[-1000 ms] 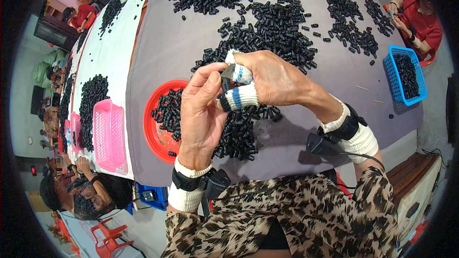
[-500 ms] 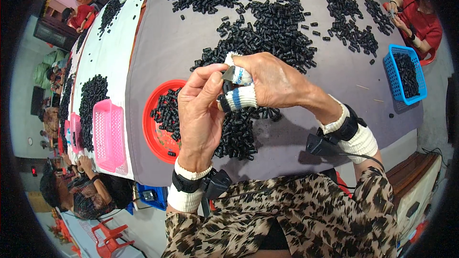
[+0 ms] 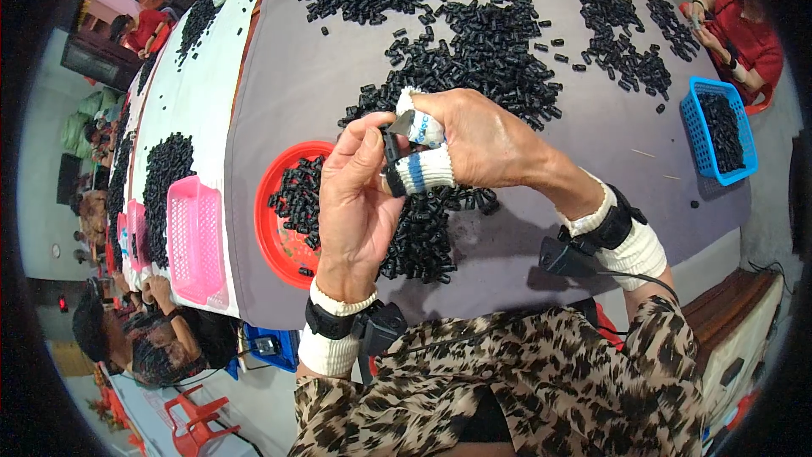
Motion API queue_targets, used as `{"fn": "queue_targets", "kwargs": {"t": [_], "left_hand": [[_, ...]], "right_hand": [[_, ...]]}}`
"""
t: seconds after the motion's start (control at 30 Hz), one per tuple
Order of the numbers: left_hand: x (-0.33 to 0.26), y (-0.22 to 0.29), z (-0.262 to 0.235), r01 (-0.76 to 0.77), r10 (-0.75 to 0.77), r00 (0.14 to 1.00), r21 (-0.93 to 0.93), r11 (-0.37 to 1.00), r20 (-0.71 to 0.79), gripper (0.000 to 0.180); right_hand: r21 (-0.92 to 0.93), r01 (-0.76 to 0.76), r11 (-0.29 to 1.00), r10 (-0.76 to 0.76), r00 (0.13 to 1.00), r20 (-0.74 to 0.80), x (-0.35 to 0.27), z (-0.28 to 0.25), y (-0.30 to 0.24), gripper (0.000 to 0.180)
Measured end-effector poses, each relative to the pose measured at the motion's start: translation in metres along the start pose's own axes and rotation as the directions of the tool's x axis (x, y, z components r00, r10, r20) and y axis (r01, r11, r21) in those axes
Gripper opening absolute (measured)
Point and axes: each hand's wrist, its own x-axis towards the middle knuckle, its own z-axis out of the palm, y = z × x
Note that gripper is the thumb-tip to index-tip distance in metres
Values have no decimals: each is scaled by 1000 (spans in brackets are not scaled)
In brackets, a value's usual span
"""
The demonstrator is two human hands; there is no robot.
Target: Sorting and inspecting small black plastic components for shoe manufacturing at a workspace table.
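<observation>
Above the table, my left hand (image 3: 348, 203) pinches a small black plastic piece (image 3: 391, 149) between thumb and fingers. My right hand (image 3: 491, 140) meets it from the right, closed on a small metal blade (image 3: 403, 123) whose tip lies beside the top of the piece. White knitted finger covers (image 3: 427, 167) with blue marks wrap the right thumb and a finger. Below and beyond both hands spreads a heap of similar black pieces (image 3: 482, 59). The blade's back end is hidden in the right hand.
Left of my hands stands a round red tray (image 3: 262, 224) holding more black pieces. A pink basket (image 3: 194, 241) is farther left. At the right edge, a blue basket (image 3: 694, 135) holds black pieces near a person in red (image 3: 753, 42). Another person sits at lower left.
The blade has shifted slightly up and left against the black piece, which now shows more upright between my left fingers. My left fingers have shifted a little. Both hands otherwise stay in place.
</observation>
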Motion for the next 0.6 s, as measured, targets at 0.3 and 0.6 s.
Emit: {"fn": "queue_targets", "kwargs": {"t": [0.3, 0.6], "left_hand": [[1, 0, -6, 17, -15, 998, -37, 999, 59, 22], [0, 0, -6, 17, -16, 998, -7, 1000, 55, 22]], "right_hand": [[-37, -15, 999, 17, 999, 47, 2, -1, 1, 41], [-102, 5, 995, 1, 999, 54, 2, 1, 4, 42]]}}
